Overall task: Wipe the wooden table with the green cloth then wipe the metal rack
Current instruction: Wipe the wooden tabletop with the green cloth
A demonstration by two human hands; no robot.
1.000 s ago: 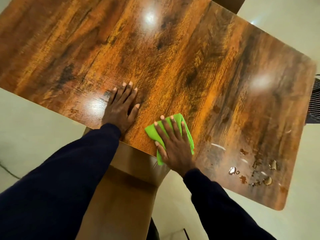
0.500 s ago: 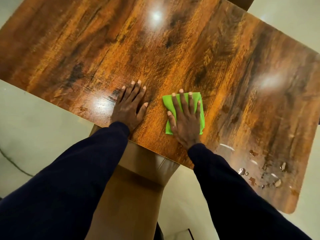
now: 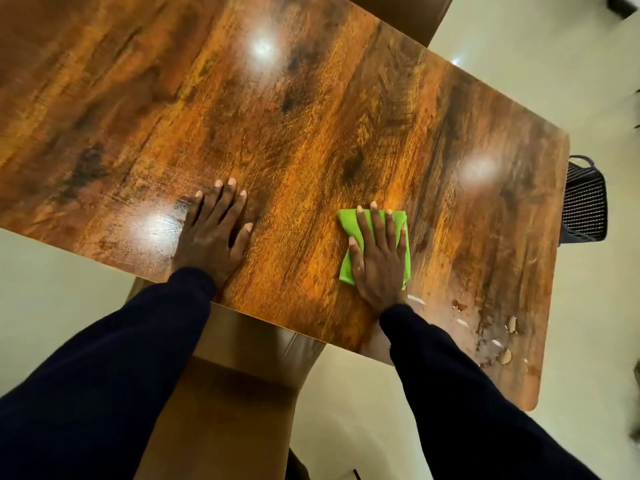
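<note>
The glossy wooden table (image 3: pixel 311 116) fills most of the view. My right hand (image 3: pixel 379 258) lies flat with straight fingers on the folded green cloth (image 3: pixel 348 225), pressing it onto the tabletop near the front edge, right of centre. My left hand (image 3: pixel 213 233) rests flat on the bare wood to the left, fingers spread, holding nothing. A black metal rack (image 3: pixel 585 206) shows just past the table's right edge, mostly hidden by the tabletop.
Spilled droplets and small scraps (image 3: pixel 502 330) lie on the table's near right corner, right of the cloth. A brown chair (image 3: pixel 228 393) stands under the front edge between my arms. Pale floor surrounds the table.
My right hand has slid the green cloth away from the front edge and to the right across the wood. My left hand has stayed planted in the same spot.
</note>
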